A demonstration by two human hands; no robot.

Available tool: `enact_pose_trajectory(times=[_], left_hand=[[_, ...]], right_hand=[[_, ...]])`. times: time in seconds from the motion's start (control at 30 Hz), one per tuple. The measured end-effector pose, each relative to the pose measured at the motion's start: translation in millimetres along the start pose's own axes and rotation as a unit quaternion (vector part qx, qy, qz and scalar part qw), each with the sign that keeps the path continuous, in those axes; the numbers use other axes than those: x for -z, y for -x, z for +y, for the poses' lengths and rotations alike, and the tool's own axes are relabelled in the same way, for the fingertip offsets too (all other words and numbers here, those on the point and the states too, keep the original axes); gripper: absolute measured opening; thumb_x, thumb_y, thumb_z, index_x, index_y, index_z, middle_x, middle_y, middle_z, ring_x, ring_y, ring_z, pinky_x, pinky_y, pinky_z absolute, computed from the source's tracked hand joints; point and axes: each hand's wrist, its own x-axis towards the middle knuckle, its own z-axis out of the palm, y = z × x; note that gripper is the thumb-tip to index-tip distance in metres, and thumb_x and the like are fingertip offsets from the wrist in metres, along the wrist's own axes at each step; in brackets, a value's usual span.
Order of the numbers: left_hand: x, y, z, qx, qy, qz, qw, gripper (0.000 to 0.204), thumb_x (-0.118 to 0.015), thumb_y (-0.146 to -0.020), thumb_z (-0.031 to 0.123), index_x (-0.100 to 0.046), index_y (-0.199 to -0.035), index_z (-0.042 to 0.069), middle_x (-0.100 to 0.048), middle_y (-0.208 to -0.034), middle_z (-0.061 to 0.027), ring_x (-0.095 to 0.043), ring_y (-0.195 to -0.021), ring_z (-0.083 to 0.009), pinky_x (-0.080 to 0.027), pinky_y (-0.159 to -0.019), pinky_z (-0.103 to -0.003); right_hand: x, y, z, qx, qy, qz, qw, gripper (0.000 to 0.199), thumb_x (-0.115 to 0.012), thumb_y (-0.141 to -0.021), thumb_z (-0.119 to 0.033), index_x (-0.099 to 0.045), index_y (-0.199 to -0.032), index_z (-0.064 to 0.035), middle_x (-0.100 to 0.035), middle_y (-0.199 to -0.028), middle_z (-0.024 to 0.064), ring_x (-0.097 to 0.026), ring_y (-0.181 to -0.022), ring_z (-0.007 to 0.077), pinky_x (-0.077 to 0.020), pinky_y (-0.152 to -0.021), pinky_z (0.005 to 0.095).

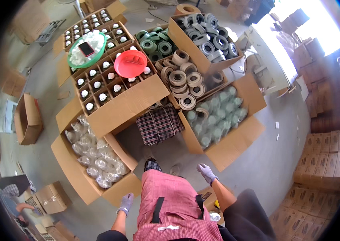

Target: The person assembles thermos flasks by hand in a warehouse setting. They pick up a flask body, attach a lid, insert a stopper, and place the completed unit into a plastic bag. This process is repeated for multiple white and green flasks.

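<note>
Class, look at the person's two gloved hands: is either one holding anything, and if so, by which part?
Nothing is held. The left hand hangs empty beside the red striped apron; the right hand is open and empty above the floor.

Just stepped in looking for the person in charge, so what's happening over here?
A person in a red striped apron stands among open cardboard boxes on the floor. Both gloved hands hang free: the left hand near a box of clear bagged items, the right hand near a box of pale wrapped rolls. Other boxes hold tape rolls and small bottles; a checked cushion sits between them.
</note>
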Motion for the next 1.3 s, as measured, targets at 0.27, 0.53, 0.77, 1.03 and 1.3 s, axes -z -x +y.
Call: enact_pose_trajectory(times=[0.27,0.53,0.77,1.03,1.3], left_hand=[[32.1,-151.8,227.1,-0.179,-0.042,-0.049,0.982,0.028,-0.051,-0.097,0.027,-0.064,-0.106,0.003,-0.066,-0.093,-0.0233,-0.065,-0.091,-0.0382,-0.051,-0.079,-0.04],[-11.3,-370.7,327.7,-0.225,-0.078,-0.006,0.971,0.039,-0.054,-0.097,0.029,-0.06,-0.119,-0.002,-0.065,-0.111,-0.0275,-0.062,-0.106,-0.0431,-0.05,-0.089,-0.042],[-74.6,-549.2,330.0,-0.117,-0.296,0.113,0.941,0.043,-0.043,-0.101,0.034,-0.059,-0.123,0.002,-0.063,-0.124,-0.0212,-0.059,-0.113,-0.0382,-0.047,-0.096,-0.046],[-63.7,-556.7,291.2,-0.065,-0.447,0.038,0.891,0.043,-0.037,-0.102,0.031,-0.055,-0.132,0.006,-0.059,-0.131,-0.014,-0.056,-0.118,-0.0312,-0.047,-0.098,-0.043],[-21.3,-557.9,295.2,-0.059,-0.416,0.049,0.906,0.042,-0.04,-0.1,0.027,-0.054,-0.132,0.003,-0.057,-0.132,-0.0164,-0.055,-0.12,-0.0331,-0.047,-0.098,-0.043]], right_hand=[[-62.6,-105.3,-68.4,0.106,0.212,0.013,0.971,0.043,-0.055,-0.091,-0.04,-0.064,-0.116,-0.0072,-0.065,-0.117,0.0194,-0.059,-0.113,0.037,-0.0467,-0.097,0.0427],[10.6,-338.1,-131.9,0.036,0.52,0.254,0.815,0.055,-0.062,-0.084,-0.033,-0.05,-0.135,-0.0179,-0.051,-0.133,0.0104,-0.054,-0.114,0.0314,-0.0444,-0.093,0.0495],[62.7,-495.8,-133.4,0.079,0.669,0.195,0.712,0.056,-0.062,-0.084,-0.029,-0.049,-0.137,-0.0146,-0.062,-0.107,0.0103,-0.062,-0.098,0.0275,-0.0506,-0.079,0.0412],[154.1,-406.2,-153.0,0.054,0.161,0.266,0.949,0.034,-0.047,-0.096,-0.021,-0.053,-0.124,-0.0028,-0.063,-0.105,0.0181,-0.067,-0.075,0.0281,-0.0554,-0.057,0.0375],[150.3,-480.2,-267.7,0.161,-0.352,0.154,0.909,0.035,-0.048,-0.101,-0.025,-0.048,-0.123,0.0032,-0.055,-0.121,0.0163,-0.061,-0.111,0.0283,-0.0536,-0.093,0.0438]])
